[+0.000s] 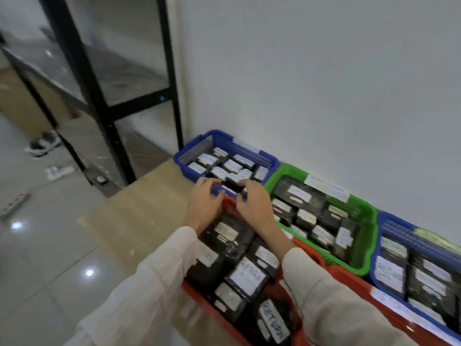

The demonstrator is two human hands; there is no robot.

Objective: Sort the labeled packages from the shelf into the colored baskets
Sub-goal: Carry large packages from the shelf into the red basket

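My left hand [205, 199] and my right hand [252, 199] hold a small black package [233, 186] between them, over the near rim of the far blue basket [225, 141]. That basket holds several black packages with white labels. Under my forearms lies a red basket [346, 275], also filled with labeled black packages. To its right stand a green basket [371, 216] and a second blue basket [389, 221], both stocked with packages. The picture is blurred, so the labels are not readable.
A black metal shelf [82, 68] with bare grey boards stands at the left. The baskets sit on cardboard [139, 216] along a white wall. A power strip [15, 202], shoes [43, 144] and small white things lie on the glossy tiled floor.
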